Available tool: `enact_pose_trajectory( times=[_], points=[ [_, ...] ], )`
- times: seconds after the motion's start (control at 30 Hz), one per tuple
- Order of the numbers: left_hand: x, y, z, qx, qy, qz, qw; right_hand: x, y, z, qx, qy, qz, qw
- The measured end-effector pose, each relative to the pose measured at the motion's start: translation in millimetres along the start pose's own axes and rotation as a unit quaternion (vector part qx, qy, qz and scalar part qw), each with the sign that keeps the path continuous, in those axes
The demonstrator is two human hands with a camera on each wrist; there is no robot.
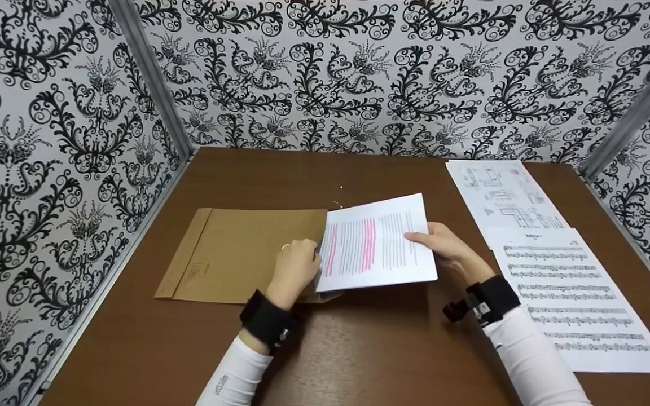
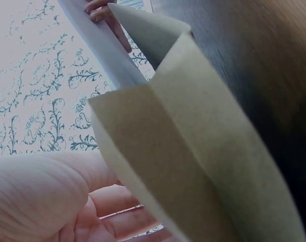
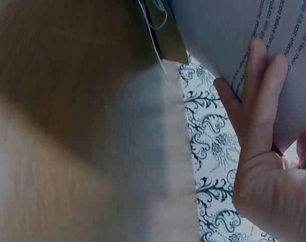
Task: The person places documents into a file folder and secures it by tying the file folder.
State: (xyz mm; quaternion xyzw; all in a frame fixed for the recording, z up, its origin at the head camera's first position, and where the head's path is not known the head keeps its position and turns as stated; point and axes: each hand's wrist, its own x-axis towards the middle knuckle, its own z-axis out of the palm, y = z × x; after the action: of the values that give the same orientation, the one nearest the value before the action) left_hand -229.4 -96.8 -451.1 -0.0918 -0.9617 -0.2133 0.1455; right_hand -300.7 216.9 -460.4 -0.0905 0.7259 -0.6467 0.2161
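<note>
A brown paper envelope [image 1: 251,248] lies on the table, its open end facing right. My left hand [image 1: 295,264] grips the upper layer of that opening; the left wrist view shows the mouth of the envelope [image 2: 188,116] spread apart with its side fold visible. Printed sheets [image 1: 381,242] with pink highlighted lines have their left edge at the envelope's mouth. My right hand [image 1: 443,245] pinches the sheets at their right edge, thumb on top. In the right wrist view, its fingers [image 3: 263,101] spread beneath the printed paper.
Sheet music [image 1: 579,299] lies on the right of the brown table [image 1: 347,349], overlapping a sheet with technical drawings [image 1: 505,194]. A white string [image 3: 155,30] hangs by the envelope in the right wrist view. Patterned walls [image 1: 370,84] enclose the back and sides.
</note>
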Motion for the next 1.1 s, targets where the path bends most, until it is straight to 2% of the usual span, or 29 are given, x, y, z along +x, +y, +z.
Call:
enact_pose_trajectory(
  times=[0.17,0.5,1.1],
  points=[
    [0.0,0.8,-0.4,0.006,-0.005,-0.001,1.0000,5.0,1.6,11.0,0.001,0.011,0.001,0.9999],
    [-1.0,2.0,-0.7,0.002,-0.011,-0.007,0.9999,14.2,2.9,25.5,0.005,-0.007,0.001,1.0000],
    [-0.3,1.7,-2.0,0.001,-0.023,-0.005,0.9997,25.3,2.0,48.4,-0.007,0.010,-0.014,0.9998]
  ],
)
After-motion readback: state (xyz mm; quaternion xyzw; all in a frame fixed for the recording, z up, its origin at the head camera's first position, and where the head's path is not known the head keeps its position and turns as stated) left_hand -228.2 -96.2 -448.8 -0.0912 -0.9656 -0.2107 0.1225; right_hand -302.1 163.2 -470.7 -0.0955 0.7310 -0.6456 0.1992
